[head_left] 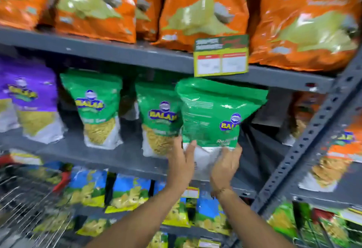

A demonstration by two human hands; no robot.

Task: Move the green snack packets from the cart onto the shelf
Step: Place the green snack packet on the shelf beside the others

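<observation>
Wire cart [25, 204] at 8 o'clock. Purple packet [29, 98] at 9 o'clock on grey shelf [109, 155]. Two green snack packets [98, 108] stand upright just right of it. Left hand [183, 161] and right hand [227, 164] both grip bottom of third green packet [213, 114] at centre, held at shelf front. Orange bags [203, 10] at 12 o'clock.

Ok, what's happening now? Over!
Left hand and right hand both gripping the green snack packet's bottom edge. Packet going onto the grey shelf, beside two green packets. Nothing blocking.
</observation>
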